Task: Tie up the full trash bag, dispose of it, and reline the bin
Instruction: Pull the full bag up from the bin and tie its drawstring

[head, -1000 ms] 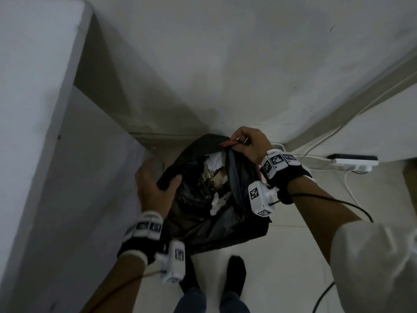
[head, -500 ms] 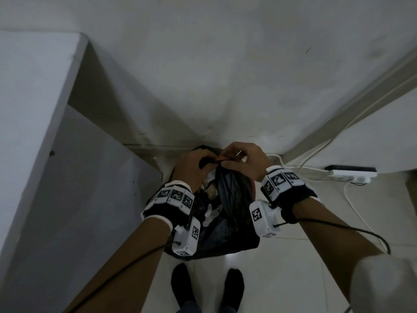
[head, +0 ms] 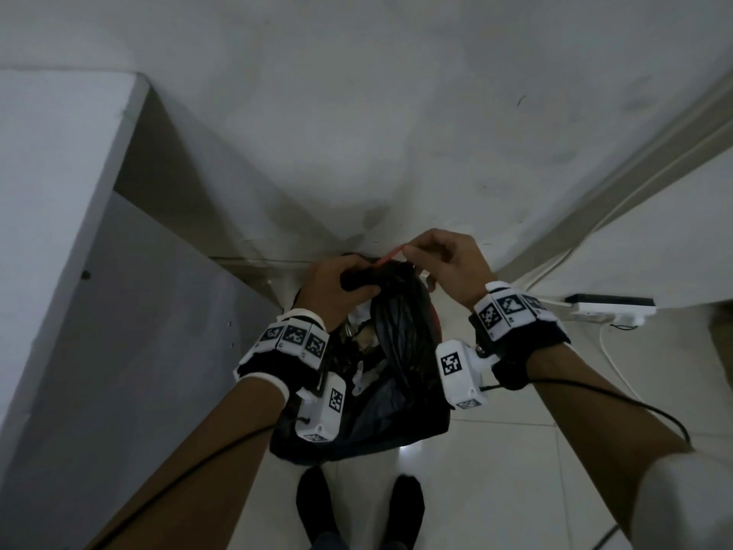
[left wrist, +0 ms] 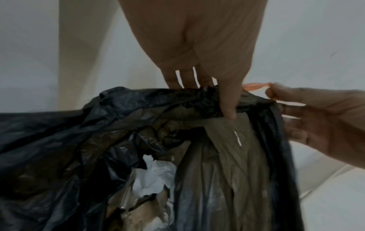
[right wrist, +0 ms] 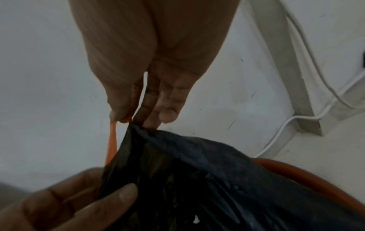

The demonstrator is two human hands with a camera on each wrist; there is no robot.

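Note:
A black trash bag (head: 400,351) full of paper and white wrappers (left wrist: 154,176) sits in a red-rimmed bin (right wrist: 308,176) in the corner of the floor. My left hand (head: 337,283) grips the bunched top hem of the bag (left wrist: 187,100), thumb in front and fingers behind. My right hand (head: 444,264) pinches the orange drawstring (head: 390,256) between thumb and fingertips and holds it stretched away from the hem; in the right wrist view the drawstring (right wrist: 111,140) runs down from the pinch beside the black plastic (right wrist: 177,164).
A white cabinet (head: 59,232) stands close on the left and a white wall (head: 396,113) right behind the bin. A white power strip (head: 611,305) with cables lies on the tiled floor (head: 496,490) at the right. My dark-socked feet (head: 317,506) stand just before the bin.
My left hand has moved from the bag's left rim up to the gathered top and taken hold of it. My right hand has pulled the orange drawstring out and up to the right.

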